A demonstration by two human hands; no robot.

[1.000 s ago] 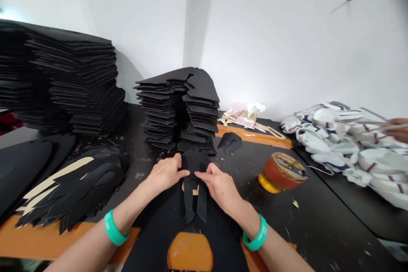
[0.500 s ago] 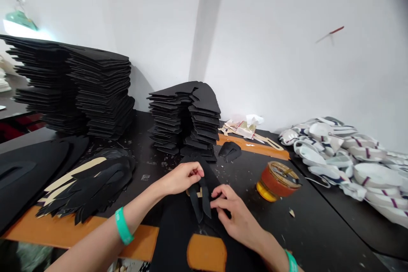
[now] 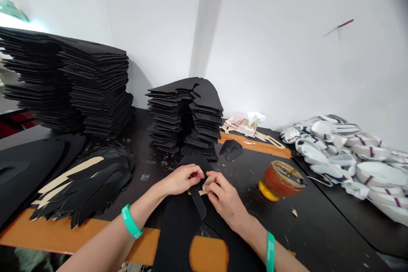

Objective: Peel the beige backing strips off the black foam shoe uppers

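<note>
My left hand (image 3: 182, 179) pinches the top of a narrow black foam-like piece (image 3: 198, 205), one leg of which hangs down toward me. My right hand (image 3: 227, 200) is closed at its right side, thumb and fingers on a beige flap (image 3: 208, 182) that looks like the piece's other leg turned over. The two hands' fingertips nearly meet. Under them lies a large black panel (image 3: 177, 225) with a curved cutout. A small beige strip (image 3: 203, 192) shows behind the hanging leg.
Tall stacks of black panels (image 3: 95, 80) and a shorter black stack (image 3: 204, 97) stand at the back. Loose black and beige pieces (image 3: 105, 178) lie left. A glue-stained jar (image 3: 280, 180) stands right, with white shoe uppers (image 3: 366, 165) heaped beyond. An orange strip (image 3: 63, 233) runs along the front edge.
My right hand has moved up and left and closed on the black piece's right leg, which now shows beige. My left hand stays at the top. The view has shifted slightly.
</note>
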